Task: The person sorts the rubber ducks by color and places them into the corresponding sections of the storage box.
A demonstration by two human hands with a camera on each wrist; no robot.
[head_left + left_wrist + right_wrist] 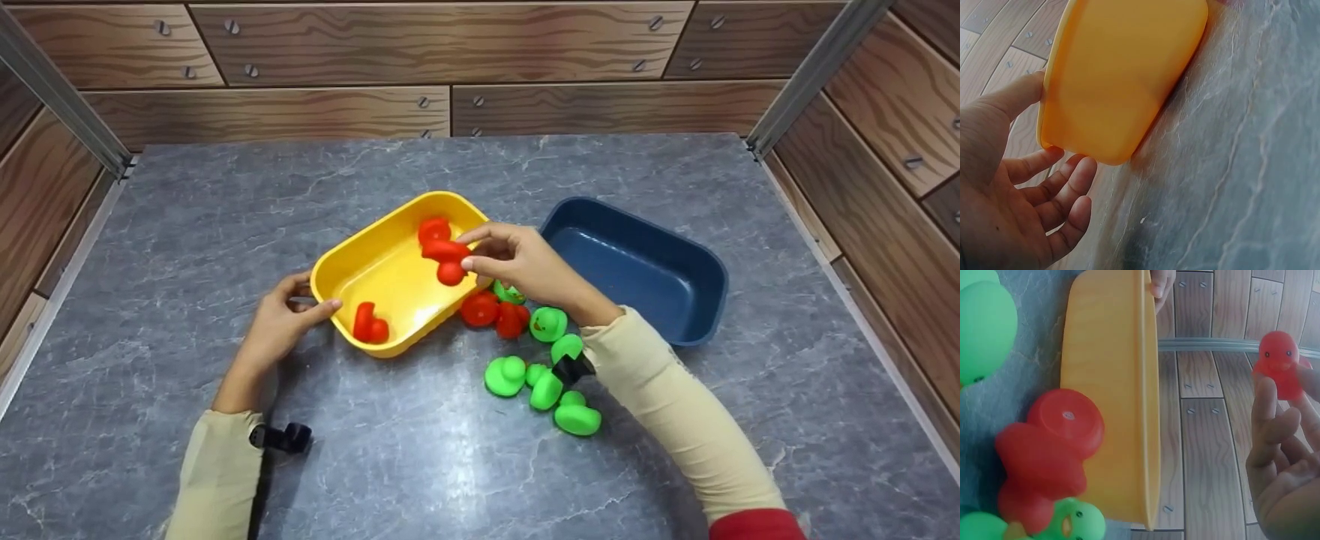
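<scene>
My right hand (525, 264) pinches a red rubber duck (448, 259) above the right part of a yellow tub (390, 281). In the right wrist view the duck's face (1279, 357) shows between thumb and fingers, higher than the rim. The left hand (279, 322) holds the tub's left end, thumb at the rim and fingers along the outside. Two more red ducks lie inside the tub, one at the far side (433, 229) and one at the near left corner (370, 324). Red ducks (480, 309) and a green duck (549, 324) sit outside, below my right wrist.
A dark blue tub (637, 277) stands to the right, partly behind the right forearm. Several green ducks (505, 376) are scattered on the grey marbled table (375, 450) in front of the tubs. Wood-patterned walls (450, 45) enclose the back and sides.
</scene>
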